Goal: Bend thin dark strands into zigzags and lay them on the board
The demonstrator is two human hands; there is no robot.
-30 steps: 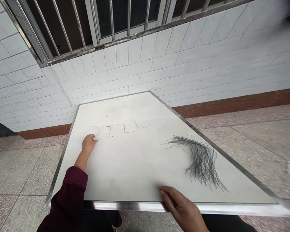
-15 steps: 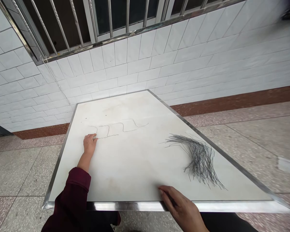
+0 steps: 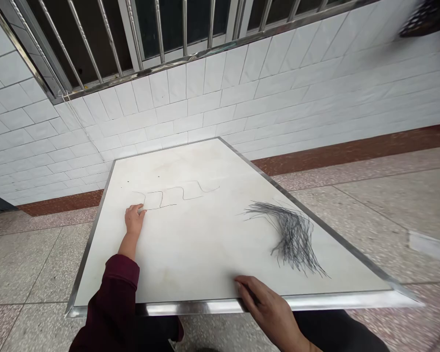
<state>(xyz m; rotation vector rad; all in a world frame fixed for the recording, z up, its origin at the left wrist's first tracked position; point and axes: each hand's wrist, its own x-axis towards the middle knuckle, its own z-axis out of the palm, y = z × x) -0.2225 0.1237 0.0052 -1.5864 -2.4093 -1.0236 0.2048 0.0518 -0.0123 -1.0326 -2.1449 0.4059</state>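
Note:
My left hand point(image 3: 134, 218) rests low on the left part of the white tabletop point(image 3: 190, 254), thumb and index finger pinching the leftmost bent wire point(image 3: 144, 197) of a row. To its right lie more thin dark bent wires, one beside the hand point(image 3: 162, 198) and others point(image 3: 183, 193) farther right, in S-like curves. My right hand point(image 3: 266, 308) is over the table's near edge, its thumb and index finger pressed together. Whatever may be between those fingertips is too small to make out. A loose bundle of thin dark wires point(image 3: 295, 239) lies on the right side.
A metal trim point(image 3: 179, 307) borders the table. Behind stands a white tiled wall point(image 3: 190, 110) with a barred window point(image 3: 183, 29). Speckled tile floor point(image 3: 40, 259) surrounds the table. A dark dotted object point(image 3: 427, 19) shows at the upper right, and a whitish piece point(image 3: 432, 247) lies on the floor.
The view has shifted slightly, so the table and wire bundle sit a little farther left. Both hands keep nearly the same pose. The dark dotted object at upper right shows more.

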